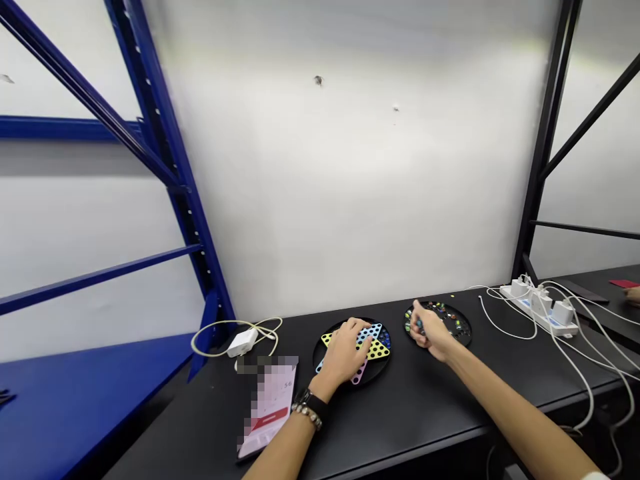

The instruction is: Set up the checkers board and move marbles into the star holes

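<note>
A Chinese checkers board [379,351], a multicoloured star with rows of holes, lies in a round black tray. Dark blue marbles [385,337] sit beside one star point at the right rim. My left hand [346,350] rests on the board's left and middle part, palm down with fingers apart, covering many holes. To the right is a second round black tray [465,342] with loose coloured marbles [453,317]. Over its left side, my right hand [431,331] is closed, fingers curled with the thumb up. A small bluish spot shows by its fingers; what they hold is unclear.
A phone [273,407] with a lit, partly blurred screen lies left of the board. Behind it are a white charger [243,342] and a looped cable. At right, a power strip [540,310] trails white cables over the black table's edge. Another person's hand [633,295] appears far right.
</note>
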